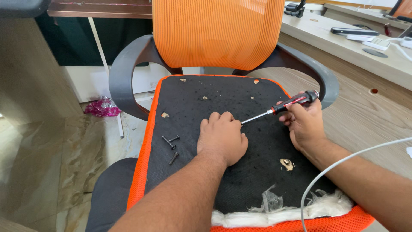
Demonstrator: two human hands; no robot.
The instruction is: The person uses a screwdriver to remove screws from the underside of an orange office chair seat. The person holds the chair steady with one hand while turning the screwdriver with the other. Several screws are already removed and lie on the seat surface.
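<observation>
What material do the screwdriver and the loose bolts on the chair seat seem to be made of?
Screwdriver: bright steel-like shaft, glossy red-and-black handle, probably plastic or rubber. Bolts: dark, matte metal, likely blackened steel. Right hand grips the handle; left hand rests at the tip.

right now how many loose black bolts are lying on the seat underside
3, in a cluster left of the left hand: two bolts crossing, one bolt just below. More may be hidden under the hand.
</observation>
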